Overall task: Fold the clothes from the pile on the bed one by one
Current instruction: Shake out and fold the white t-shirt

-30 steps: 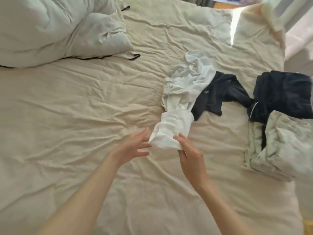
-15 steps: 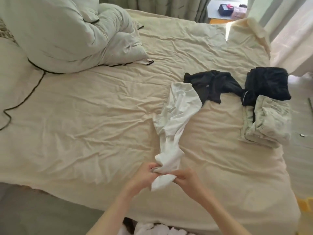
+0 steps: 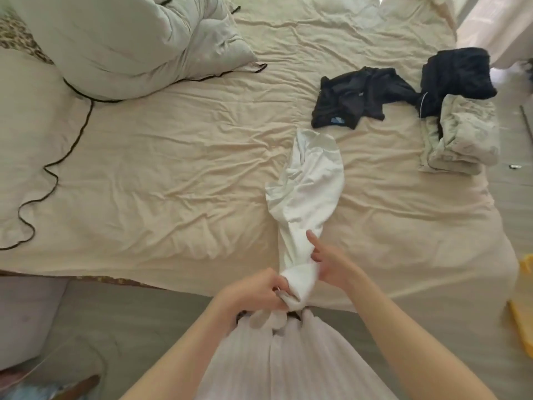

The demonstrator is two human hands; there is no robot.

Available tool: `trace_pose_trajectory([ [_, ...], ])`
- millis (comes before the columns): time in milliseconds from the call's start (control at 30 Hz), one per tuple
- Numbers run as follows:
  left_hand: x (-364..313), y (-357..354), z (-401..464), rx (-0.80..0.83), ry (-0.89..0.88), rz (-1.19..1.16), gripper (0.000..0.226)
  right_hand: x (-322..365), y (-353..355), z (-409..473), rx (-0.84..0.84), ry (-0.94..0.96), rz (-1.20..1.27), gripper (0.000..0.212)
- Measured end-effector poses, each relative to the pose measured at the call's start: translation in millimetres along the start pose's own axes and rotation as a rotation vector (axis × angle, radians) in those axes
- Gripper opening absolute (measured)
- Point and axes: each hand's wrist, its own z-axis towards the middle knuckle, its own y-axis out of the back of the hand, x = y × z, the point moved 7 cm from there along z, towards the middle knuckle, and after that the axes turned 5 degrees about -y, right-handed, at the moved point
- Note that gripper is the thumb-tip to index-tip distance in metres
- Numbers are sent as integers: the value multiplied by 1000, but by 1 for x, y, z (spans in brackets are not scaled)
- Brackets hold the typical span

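Note:
A crumpled white garment [image 3: 307,186] stretches across the cream bed sheet [image 3: 173,174] toward the near edge. My left hand [image 3: 256,290] grips its near end, fingers curled round the bunched cloth. My right hand [image 3: 327,261] touches the garment just beyond that, with the forefinger pointing out over the cloth and the other fingers loosely bent. Farther back lies a loose dark garment [image 3: 352,96]. At the right, a folded dark garment [image 3: 458,73] and a folded pale patterned one [image 3: 464,137] sit together.
A bulky pale duvet [image 3: 124,41] with black piping is heaped at the back left, beside a pillow [image 3: 26,116]. The bed's near edge runs just ahead of my body. Grey floor shows below, and something yellow [image 3: 523,310] lies at the right edge.
The white garment has been dragged toward the bed's near edge, away from the dark one. My left hand went from open to gripping its end. My right hand shifted higher on the cloth.

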Motion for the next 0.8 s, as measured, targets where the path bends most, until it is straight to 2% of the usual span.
trace_pose_trajectory([
  [33, 2, -10, -2, 23, 5, 7, 14, -1, -2, 4, -27, -10, 20, 28],
  [100, 7, -22, -3, 31, 23, 3, 15, -3, 0, 13, -157, 28, 6, 7],
  [133, 10, -24, -3, 36, 34, 2, 19, -4, 5, 16, -233, 59, -4, 4],
  [233, 24, -20, -1, 79, 101, -22, 31, -6, 32, 16, -408, 151, -216, 19],
  [300, 35, -10, 5, 17, 157, -5, 35, -12, 58, 13, -486, 129, -413, 30],
  [400, 51, 10, 20, -149, 219, -4, 36, -10, 85, 17, -507, 80, -651, 36],
  [467, 61, 22, 35, -238, 243, -36, 33, 14, 86, 26, -519, 149, -801, 25],
  [500, 67, 28, 45, -269, 258, -44, 33, 30, 83, 35, -536, 210, -865, 18],
  [600, 90, 38, 75, -351, 299, -76, 32, 85, 56, 64, -557, 457, -1043, 35],
  [700, 111, 36, 100, -387, 322, -107, 32, 132, 9, 100, -503, 703, -1242, 36],
  [800, 135, 29, 112, -434, 343, -155, 29, 166, -33, 143, -446, 851, -1413, 36],
])
